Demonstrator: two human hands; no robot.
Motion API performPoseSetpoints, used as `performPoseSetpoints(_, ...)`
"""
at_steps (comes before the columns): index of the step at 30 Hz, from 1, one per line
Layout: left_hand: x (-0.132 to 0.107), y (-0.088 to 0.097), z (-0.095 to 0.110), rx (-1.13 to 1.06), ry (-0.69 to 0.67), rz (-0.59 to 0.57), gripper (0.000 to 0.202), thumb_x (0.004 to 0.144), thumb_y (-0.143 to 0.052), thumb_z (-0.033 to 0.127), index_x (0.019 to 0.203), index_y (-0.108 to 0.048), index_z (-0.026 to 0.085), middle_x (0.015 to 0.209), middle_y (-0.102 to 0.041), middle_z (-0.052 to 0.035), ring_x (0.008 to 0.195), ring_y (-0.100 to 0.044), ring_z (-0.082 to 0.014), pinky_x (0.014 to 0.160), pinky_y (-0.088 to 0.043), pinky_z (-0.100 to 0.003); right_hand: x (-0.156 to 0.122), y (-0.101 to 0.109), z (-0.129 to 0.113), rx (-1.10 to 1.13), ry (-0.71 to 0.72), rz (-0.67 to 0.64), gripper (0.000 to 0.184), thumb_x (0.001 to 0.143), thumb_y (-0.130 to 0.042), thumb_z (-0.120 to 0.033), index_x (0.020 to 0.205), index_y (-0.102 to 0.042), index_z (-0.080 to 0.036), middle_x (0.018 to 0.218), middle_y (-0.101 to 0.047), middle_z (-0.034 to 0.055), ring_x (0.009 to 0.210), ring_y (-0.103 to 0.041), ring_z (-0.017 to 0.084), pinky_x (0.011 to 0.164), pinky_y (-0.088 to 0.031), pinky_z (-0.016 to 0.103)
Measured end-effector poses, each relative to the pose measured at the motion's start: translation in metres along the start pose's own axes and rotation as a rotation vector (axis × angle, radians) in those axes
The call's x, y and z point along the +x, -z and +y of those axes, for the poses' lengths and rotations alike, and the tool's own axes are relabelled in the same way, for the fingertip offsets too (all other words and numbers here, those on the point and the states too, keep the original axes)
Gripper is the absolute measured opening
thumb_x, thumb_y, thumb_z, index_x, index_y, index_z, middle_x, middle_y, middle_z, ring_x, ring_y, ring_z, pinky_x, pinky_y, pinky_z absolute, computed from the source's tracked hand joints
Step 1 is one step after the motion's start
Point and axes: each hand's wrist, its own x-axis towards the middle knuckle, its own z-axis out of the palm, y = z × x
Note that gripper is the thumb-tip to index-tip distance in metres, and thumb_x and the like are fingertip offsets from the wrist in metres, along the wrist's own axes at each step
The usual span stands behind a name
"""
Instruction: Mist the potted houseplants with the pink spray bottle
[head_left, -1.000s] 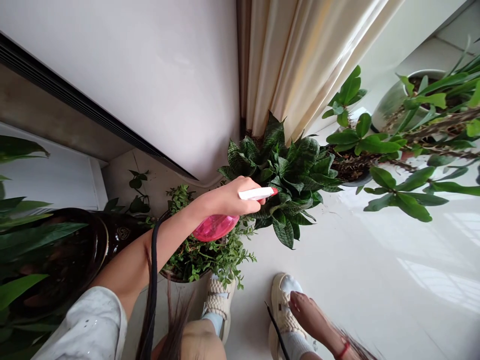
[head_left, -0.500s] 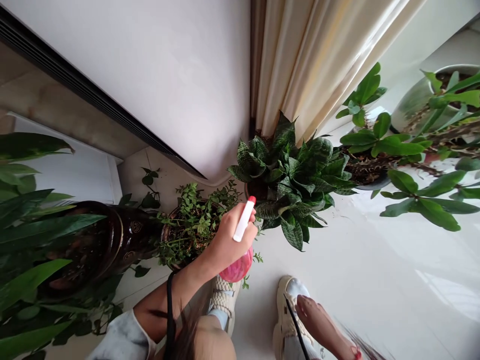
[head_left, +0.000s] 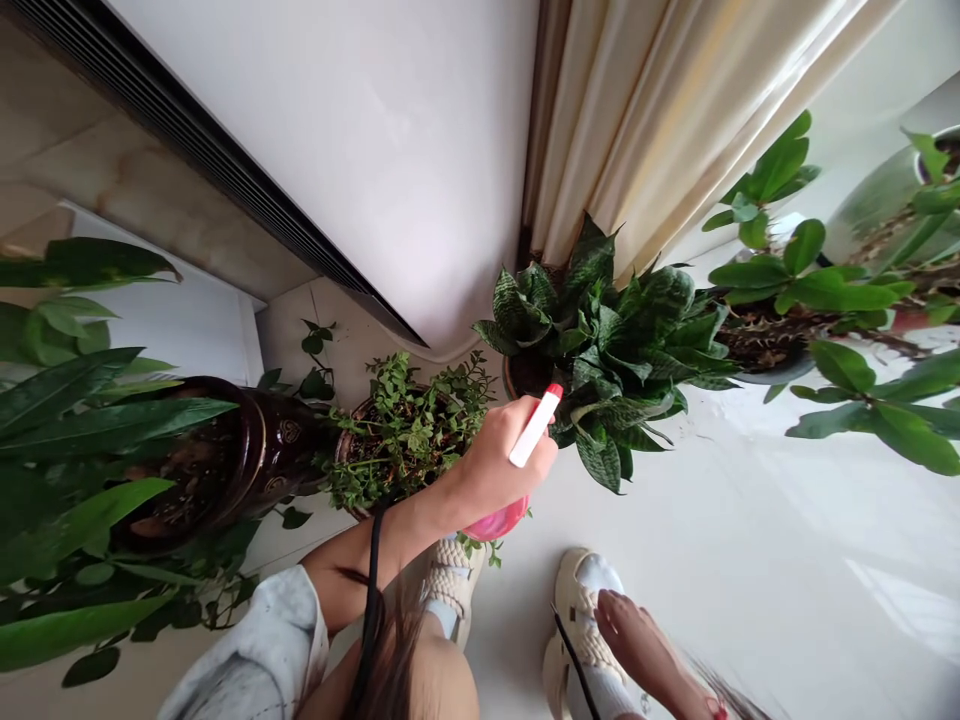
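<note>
My left hand (head_left: 499, 455) is closed around a spray bottle (head_left: 499, 522) with a pink body and a white, red-tipped spray head. Most of the bottle is hidden beneath the hand. The red tip points toward a dark green snake plant (head_left: 615, 345) in a pot just beyond it. Below and to the left of the hand grows a small-leaved bushy plant (head_left: 405, 430) in a round pot. My right hand (head_left: 630, 635) hangs above my right shoe (head_left: 577, 600), holding nothing, its fingers loosely extended and partly out of sight.
A large white appliance (head_left: 375, 150) stands ahead, beside a cream curtain (head_left: 630, 120). At left is a glossy brown pot (head_left: 259, 450) with long-leaved foliage. A thorny plant (head_left: 825, 290) spreads at right over the pale tiled floor (head_left: 720, 560).
My left hand has moved right with the spray bottle, bringing its tip closer to the snake plant. The whole view has shifted slightly. My right hand stays about where it was.
</note>
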Motion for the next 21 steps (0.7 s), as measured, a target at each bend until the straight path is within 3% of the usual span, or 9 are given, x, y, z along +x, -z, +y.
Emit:
performPoseSetpoints(6, -0.011, -0.001, -0.001, -0.023, 0.002, -0.007, 0.015, 0.076, -0.053, 0.008, 0.086, -0.059, 0.017, 0.075, -0.061, -0.0014, 0.062, -0.054, -0.0124, 0.059, -0.043, -0.025, -0.001, 0.008, -0.007, -0.037, -0.014, -0.051, 0.027, 0.1, -0.039, -0.017, 0.083, -0.06, -0.021, 0.09, -0.074, 0.0096, 0.085, -0.073, 0.025, 0.075, -0.047, 0.036)
performPoseSetpoints(8, -0.015, -0.001, -0.003, -0.031, -0.005, 0.027, 0.015, 0.077, -0.053, 0.008, 0.087, -0.058, 0.017, 0.074, -0.06, -0.0005, 0.062, -0.053, -0.0121, 0.06, -0.044, -0.025, -0.002, 0.011, -0.01, -0.046, -0.027, -0.071, 0.028, 0.101, -0.038, -0.016, 0.086, -0.062, -0.02, 0.093, -0.076, 0.0106, 0.088, -0.073, 0.024, 0.076, -0.046, 0.034)
performPoseSetpoints(14, -0.025, -0.004, -0.017, 0.029, -0.048, 0.183, 0.022, 0.078, -0.054, 0.007, 0.097, -0.06, 0.016, 0.093, -0.069, -0.0071, 0.083, -0.064, -0.0171, 0.078, -0.052, -0.029, -0.003, 0.016, -0.018, -0.084, -0.055, -0.096, 0.03, 0.102, -0.038, -0.014, 0.092, -0.066, -0.017, 0.1, -0.077, 0.0124, 0.094, -0.074, 0.023, 0.077, -0.044, 0.031)
performPoseSetpoints(18, -0.03, -0.003, -0.023, 0.056, 0.027, 0.161, 0.013, 0.08, -0.051, 0.008, 0.086, -0.057, 0.018, 0.08, -0.065, -0.004, 0.072, -0.06, -0.0155, 0.073, -0.049, -0.028, -0.002, 0.015, -0.017, -0.081, -0.047, -0.078, 0.03, 0.101, -0.038, -0.014, 0.09, -0.065, -0.018, 0.098, -0.077, 0.0116, 0.093, -0.074, 0.024, 0.078, -0.046, 0.032)
performPoseSetpoints(21, -0.032, -0.003, -0.025, 0.046, 0.028, 0.184, 0.015, 0.079, -0.051, 0.007, 0.088, -0.058, 0.018, 0.085, -0.066, -0.0045, 0.074, -0.06, -0.0151, 0.073, -0.049, -0.028, 0.0, 0.012, -0.014, -0.047, -0.036, -0.054, 0.028, 0.099, -0.041, -0.016, 0.083, -0.064, -0.021, 0.094, -0.077, 0.0108, 0.09, -0.074, 0.026, 0.077, -0.048, 0.035)
